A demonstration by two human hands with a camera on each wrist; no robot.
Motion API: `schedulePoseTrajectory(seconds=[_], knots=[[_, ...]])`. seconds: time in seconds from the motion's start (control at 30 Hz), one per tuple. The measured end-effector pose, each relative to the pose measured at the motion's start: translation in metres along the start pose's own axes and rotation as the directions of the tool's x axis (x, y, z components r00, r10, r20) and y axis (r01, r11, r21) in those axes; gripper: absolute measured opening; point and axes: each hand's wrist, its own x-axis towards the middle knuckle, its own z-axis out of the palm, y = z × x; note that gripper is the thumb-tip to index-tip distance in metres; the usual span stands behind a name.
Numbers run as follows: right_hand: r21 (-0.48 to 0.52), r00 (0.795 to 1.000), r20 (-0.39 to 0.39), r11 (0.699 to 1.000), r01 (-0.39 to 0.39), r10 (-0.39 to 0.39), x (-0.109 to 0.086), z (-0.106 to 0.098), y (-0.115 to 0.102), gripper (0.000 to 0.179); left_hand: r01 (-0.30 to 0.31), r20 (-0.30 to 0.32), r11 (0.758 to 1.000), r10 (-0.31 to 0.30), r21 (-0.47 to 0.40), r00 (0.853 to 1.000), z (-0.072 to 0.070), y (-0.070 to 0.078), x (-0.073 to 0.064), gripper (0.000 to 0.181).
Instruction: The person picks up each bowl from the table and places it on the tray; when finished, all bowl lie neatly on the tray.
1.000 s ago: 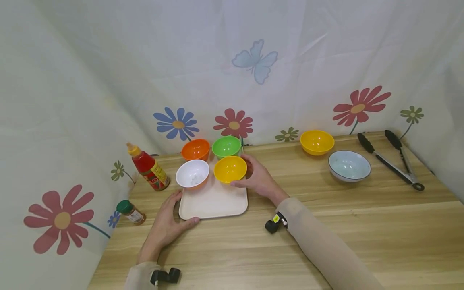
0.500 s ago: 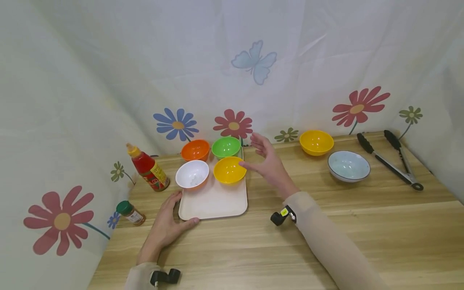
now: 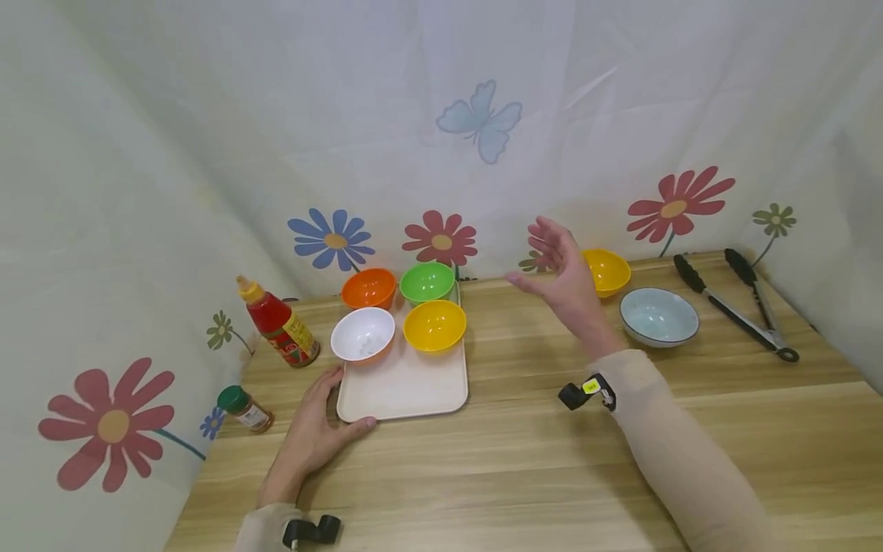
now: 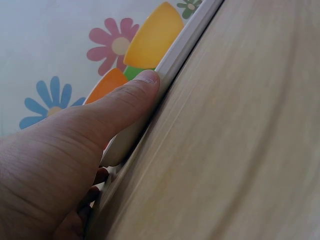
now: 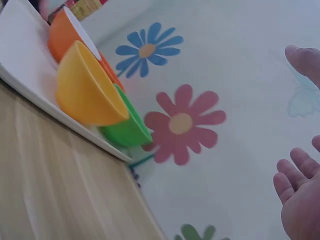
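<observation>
My left hand (image 3: 319,429) rests at the near left corner of a white tray (image 3: 403,391), thumb along the front rim and fingers by the left side. In the left wrist view the thumb (image 4: 135,97) lies straight against the rim. On the tray stand a yellow bowl (image 3: 434,327), a green bowl (image 3: 428,284), an orange bowl (image 3: 369,290) and a bowl with a white inside (image 3: 363,335), which holds small whitish bits. My right hand (image 3: 569,287) is raised right of the tray, fingers spread and holding nothing. It partly covers another yellow bowl (image 3: 608,272) behind it.
A red sauce bottle (image 3: 279,326) and a green-capped spice jar (image 3: 246,409) stand left of the tray. To the right are a pale blue bowl (image 3: 658,317) and black-tipped tongs (image 3: 741,314). A flowered curtain (image 3: 386,153) backs the wooden table (image 3: 483,483).
My right hand has let go of the yellow bowl on the tray and moved right, towards the other yellow bowl. My left hand has stayed at the tray corner.
</observation>
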Motion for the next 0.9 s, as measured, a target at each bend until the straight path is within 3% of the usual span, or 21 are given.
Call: schedulePoseTrajectory(seconds=[0.27, 0.47, 0.67, 0.9], knots=[[-0.039, 0.997, -0.081, 0.999, 0.009, -0.012, -0.003, -0.050, -0.016, 0.092, 0.000, -0.003, 1.000, 0.000, -0.002, 1.000, -0.001, -0.001, -0.001, 0.122], [-0.093, 0.988, -0.157, 0.996, -0.013, -0.002, -0.019, -0.089, -0.016, 0.087, 0.002, -0.005, 1.000, -0.002, 0.006, 1.000, -0.001, 0.000, -0.001, 0.122], [-0.170, 0.974, -0.223, 0.982, -0.086, 0.047, -0.033, -0.120, -0.010, 0.086, -0.001, -0.022, 1.000, 0.001, -0.002, 1.000, -0.001, 0.000, -0.002, 0.119], [-0.268, 0.964, -0.244, 0.949, -0.168, 0.102, -0.049, -0.152, -0.011, 0.090, -0.015, -0.051, 0.999, 0.013, -0.039, 0.999, -0.001, 0.000, -0.004, 0.113]])
